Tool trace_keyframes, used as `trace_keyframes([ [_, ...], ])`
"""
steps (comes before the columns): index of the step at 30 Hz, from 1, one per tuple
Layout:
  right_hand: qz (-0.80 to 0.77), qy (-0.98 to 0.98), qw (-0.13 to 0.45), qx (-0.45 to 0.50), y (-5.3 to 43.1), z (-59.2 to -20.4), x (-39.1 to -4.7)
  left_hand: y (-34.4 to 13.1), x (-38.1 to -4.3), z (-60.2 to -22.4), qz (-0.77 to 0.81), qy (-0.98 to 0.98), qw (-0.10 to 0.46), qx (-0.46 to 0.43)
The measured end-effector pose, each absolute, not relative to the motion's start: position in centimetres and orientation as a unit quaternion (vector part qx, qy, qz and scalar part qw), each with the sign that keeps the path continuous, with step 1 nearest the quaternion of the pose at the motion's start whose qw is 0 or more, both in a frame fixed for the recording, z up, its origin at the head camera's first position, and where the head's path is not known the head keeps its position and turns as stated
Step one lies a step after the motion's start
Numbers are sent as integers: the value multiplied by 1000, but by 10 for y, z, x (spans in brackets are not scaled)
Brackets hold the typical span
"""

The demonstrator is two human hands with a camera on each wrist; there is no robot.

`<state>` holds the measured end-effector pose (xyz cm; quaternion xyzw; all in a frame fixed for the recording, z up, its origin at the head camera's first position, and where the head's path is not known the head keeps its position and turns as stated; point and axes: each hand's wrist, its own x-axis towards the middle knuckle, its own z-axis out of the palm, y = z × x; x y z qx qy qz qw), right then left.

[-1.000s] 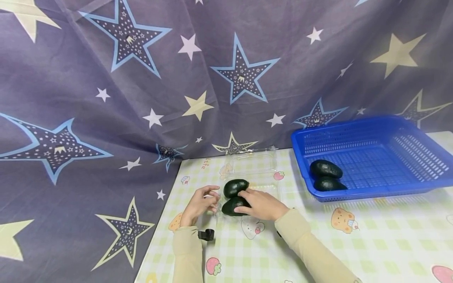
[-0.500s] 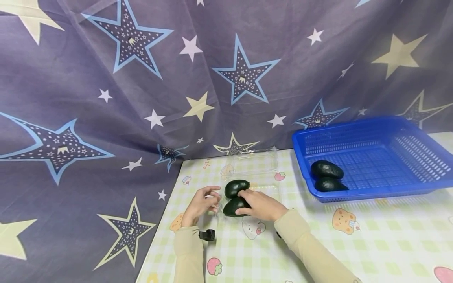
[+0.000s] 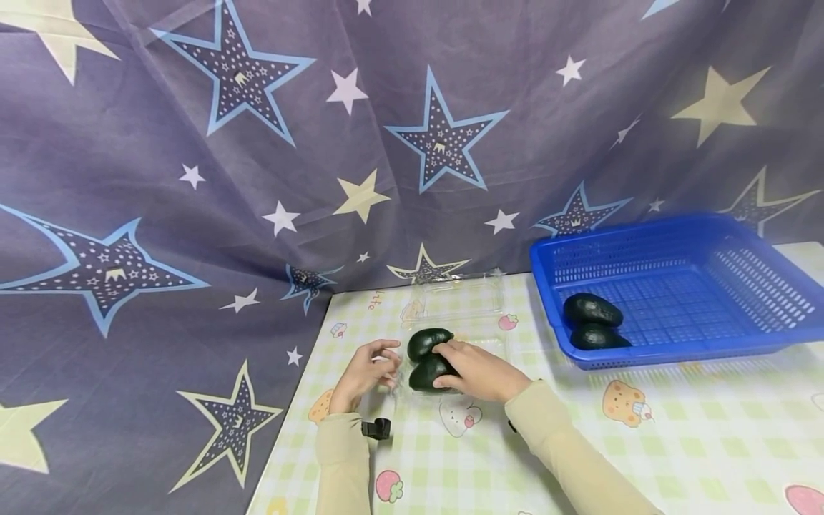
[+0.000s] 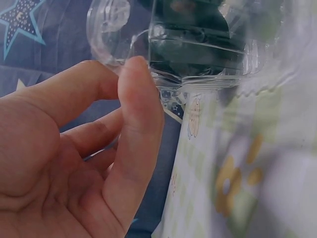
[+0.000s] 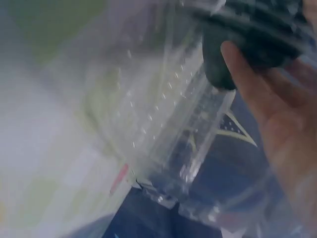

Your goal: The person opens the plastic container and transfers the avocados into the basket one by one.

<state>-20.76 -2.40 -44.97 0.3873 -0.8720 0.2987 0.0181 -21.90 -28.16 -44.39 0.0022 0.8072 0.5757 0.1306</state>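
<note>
Two dark green avocados lie side by side at the left end of a clear plastic clamshell container (image 3: pixel 492 347). My right hand (image 3: pixel 486 372) grips the near avocado (image 3: pixel 425 375), thumb on its near side and fingers reaching between it and the far avocado (image 3: pixel 426 343). In the right wrist view, a fingertip (image 5: pixel 233 52) presses against dark green skin. On the container's left side, my left hand (image 3: pixel 367 372) has its fingers bent. The left wrist view shows its thumb (image 4: pixel 141 104) and forefinger pinching the container's clear rim (image 4: pixel 198 82).
The container's clear lid (image 3: pixel 460 295) lies folded back toward the curtain. To the right stands a blue plastic basket (image 3: pixel 669 350) with two more avocados (image 3: pixel 592 309) in its left end. A star-patterned curtain (image 3: pixel 290 179) hangs behind the checked tablecloth (image 3: pixel 515 458).
The near avocado has shifted slightly right and away under my right hand. My left hand has stayed at the container's left side.
</note>
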Motion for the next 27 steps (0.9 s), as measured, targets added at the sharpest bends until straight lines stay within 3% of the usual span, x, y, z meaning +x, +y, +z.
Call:
trace_keyframes([
  [27, 296, -881, 99, 355, 36, -402, -196, -280, -219, -449, 568, 816, 109, 5],
])
